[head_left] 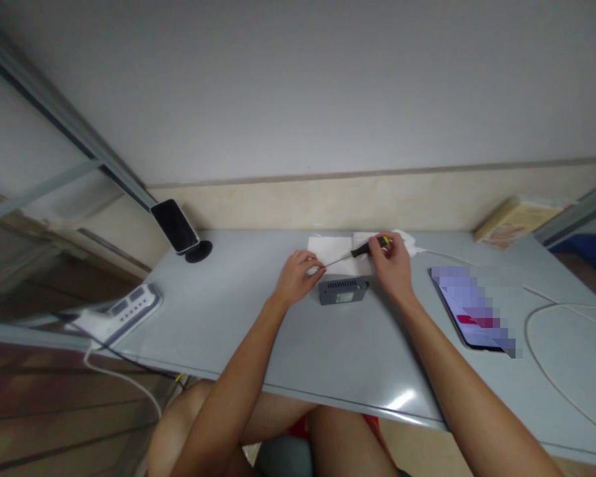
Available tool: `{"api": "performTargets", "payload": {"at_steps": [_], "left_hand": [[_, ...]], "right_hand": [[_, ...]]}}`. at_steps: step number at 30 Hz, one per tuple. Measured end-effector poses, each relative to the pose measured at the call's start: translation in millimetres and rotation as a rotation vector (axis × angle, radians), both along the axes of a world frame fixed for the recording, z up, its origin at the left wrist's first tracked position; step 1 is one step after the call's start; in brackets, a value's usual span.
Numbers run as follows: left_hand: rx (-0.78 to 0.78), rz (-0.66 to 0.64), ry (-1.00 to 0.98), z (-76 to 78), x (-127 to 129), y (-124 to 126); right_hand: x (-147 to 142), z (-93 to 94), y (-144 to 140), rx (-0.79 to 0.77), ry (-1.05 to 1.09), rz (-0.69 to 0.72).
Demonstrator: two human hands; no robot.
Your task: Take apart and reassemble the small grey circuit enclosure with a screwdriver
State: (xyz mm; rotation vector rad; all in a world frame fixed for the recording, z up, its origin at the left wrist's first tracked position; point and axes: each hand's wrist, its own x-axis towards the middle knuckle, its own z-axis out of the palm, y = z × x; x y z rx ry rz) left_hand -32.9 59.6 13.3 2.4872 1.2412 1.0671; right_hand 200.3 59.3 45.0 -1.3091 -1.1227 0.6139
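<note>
Nearest, bare knees under the front edge of the grey table (328, 358). Farther in, at mid-table, a small dark grey box (343, 291) lying flat, between the two hands. Left hand (298, 277) just left of the box, fingers curled together, pinching the metal tip of a screwdriver (357, 252). Right hand (390, 264) just right of and behind the box, closed around the screwdriver's black and yellow handle, shaft slanting down toward the left hand. Behind both, white paper sheets (335, 255) flat on the table. To the right, a phone (471, 306) lying face up, white cable (541, 331) looping beside it. At the left edge, a power strip (129, 306). Far left, by the wall, another phone on a stand (176, 227), tilted.
</note>
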Motion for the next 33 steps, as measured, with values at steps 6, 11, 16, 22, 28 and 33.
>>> {"api": "performTargets", "payload": {"at_steps": [6,11,16,22,28,33], "left_hand": [[0.035,0.009,0.032,1.6,-1,0],[0.041,0.033,0.096,6.3,-2,-3],[0.067,0.064,0.169,12.3,-3,-5],[0.085,0.059,0.215,15.3,-2,-7],[0.074,0.033,0.188,16.8,-2,-9],[0.083,0.061,-0.047,19.5,-4,-7]], "right_hand": [[0,-0.6,-1,0.015,-0.016,0.031],[0,-0.6,-2,0.011,-0.012,0.045],[-1,2.1,-4,0.018,-0.023,0.046],[-1,6.6,-7,0.041,-0.060,0.034],[-3,11.8,-9,0.101,-0.037,0.060],[0,23.2,-12,0.170,-0.016,-0.008]]}}
